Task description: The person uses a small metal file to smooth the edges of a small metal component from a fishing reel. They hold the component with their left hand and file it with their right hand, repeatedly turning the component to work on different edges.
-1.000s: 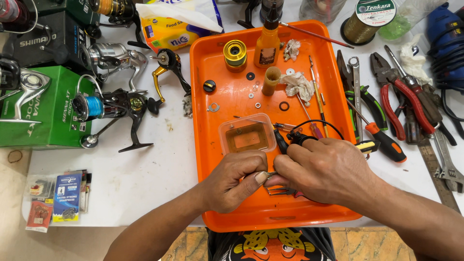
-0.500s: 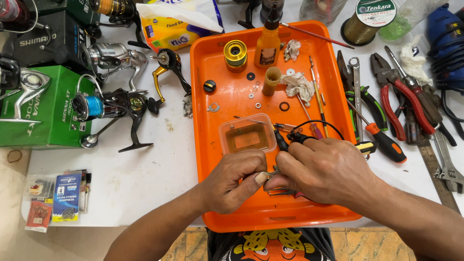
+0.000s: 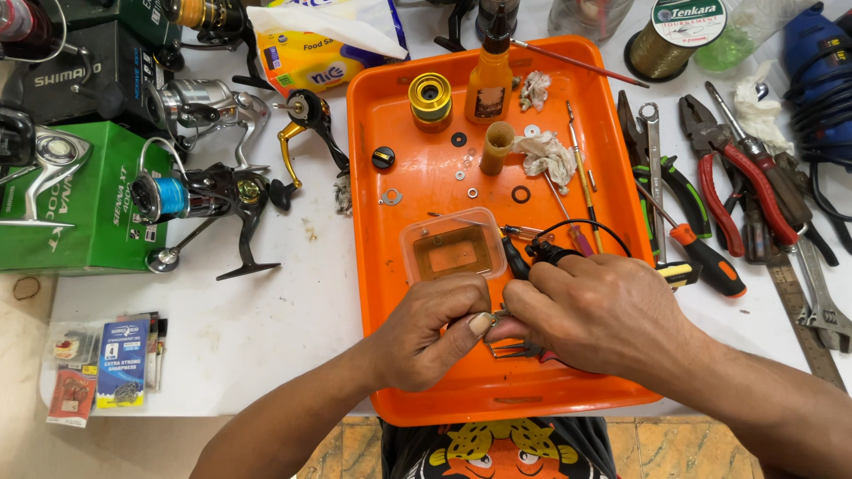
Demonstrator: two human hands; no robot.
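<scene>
Both hands meet over the near half of the shallow orange plastic tray (image 3: 399, 160). The left hand (image 3: 435, 333) is curled nearly closed, thumb and forefinger pinching a small metal part (image 3: 499, 317); the right hand (image 3: 603, 310) is likewise closed down on the same piece from the other side, and most of the part is hidden between the fingertips. Risk: so small a piece, held only by fingertips, could slip and land among the loose black and silver washers (image 3: 470, 173) scattered on the tray, or roll over the near rim, which overhangs the table edge. The clear square plastic tub (image 3: 453, 253) just beyond the knuckles could be knocked. Surface: a white tabletop (image 3: 257, 328), crowded with a black spinning reel (image 3: 213, 200), red-handled pliers (image 3: 737, 173) and a green cardboard box (image 3: 80, 200); patterned floor tiles below.
</scene>
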